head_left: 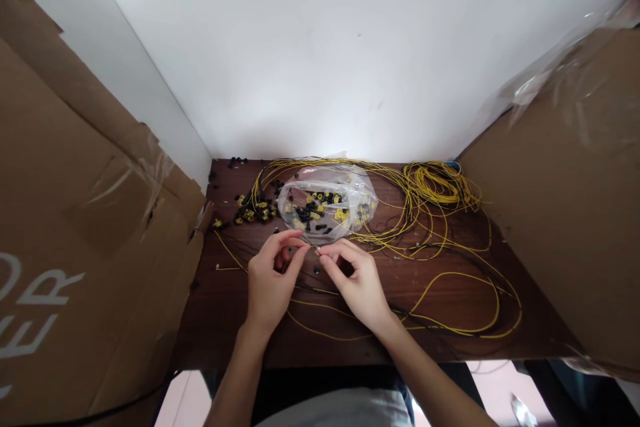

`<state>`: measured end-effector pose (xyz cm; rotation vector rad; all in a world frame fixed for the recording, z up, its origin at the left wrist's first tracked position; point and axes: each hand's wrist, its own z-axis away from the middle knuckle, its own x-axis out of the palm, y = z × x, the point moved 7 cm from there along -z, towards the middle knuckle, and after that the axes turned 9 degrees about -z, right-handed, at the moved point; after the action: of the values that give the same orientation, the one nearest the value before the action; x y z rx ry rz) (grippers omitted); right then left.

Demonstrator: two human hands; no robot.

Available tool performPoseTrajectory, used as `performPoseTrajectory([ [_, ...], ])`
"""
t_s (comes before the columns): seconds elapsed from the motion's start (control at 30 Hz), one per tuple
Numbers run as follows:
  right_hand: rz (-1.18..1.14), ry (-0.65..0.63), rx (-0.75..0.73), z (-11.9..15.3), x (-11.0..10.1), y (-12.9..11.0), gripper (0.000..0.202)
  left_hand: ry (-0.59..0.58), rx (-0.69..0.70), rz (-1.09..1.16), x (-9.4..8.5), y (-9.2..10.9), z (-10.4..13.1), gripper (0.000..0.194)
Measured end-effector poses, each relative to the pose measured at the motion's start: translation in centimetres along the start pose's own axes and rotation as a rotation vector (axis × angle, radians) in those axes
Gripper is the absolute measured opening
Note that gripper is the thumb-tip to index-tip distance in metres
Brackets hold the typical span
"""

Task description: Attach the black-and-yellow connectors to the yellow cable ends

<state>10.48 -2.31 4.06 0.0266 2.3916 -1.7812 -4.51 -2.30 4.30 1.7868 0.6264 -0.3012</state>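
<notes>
Cardboard (75,213) looms left of the plastic bag (364,181) | your left hand (270,273), before the bag, pinches thin wire (314,247), that piece seemingly unfinished | loose plastic parts (330,199) inside the bag look unused | your right hand (359,273) pinches the wire too | yellow coil (434,185) lies right of the bag | brown table (225,340) under the bag, white wall (320,47) behind

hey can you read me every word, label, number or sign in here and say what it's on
"ER": white letters on the left cardboard, cut off by the picture's edge.
Part of a rounded letter above it, too cut off to read.
No other readable text.
</notes>
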Motion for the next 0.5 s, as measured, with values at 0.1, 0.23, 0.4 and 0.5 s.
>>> performPoseTrajectory([
  [0.1,-0.008,-0.018,-0.002,0.0,0.2,0.0,0.013,0.033,0.043,-0.016,0.0,0.5,0.4,0.020],
  [0.23,-0.026,-0.033,-0.003,0.1,0.3,-0.2,0.015,0.084,0.066,-0.071,-0.1,0.5,0.5,0.021],
  [0.4,-0.047,0.052,-0.021,0.2,-0.3,-0.6,0.013,0.226,-0.005,-0.226,-1.3,-0.5,0.5,0.017],
  [0.5,-0.060,0.110,-0.029,0.3,-0.7,-0.6,0.012,0.296,0.016,-0.337,-2.1,-0.4,0.5,0.009],
])
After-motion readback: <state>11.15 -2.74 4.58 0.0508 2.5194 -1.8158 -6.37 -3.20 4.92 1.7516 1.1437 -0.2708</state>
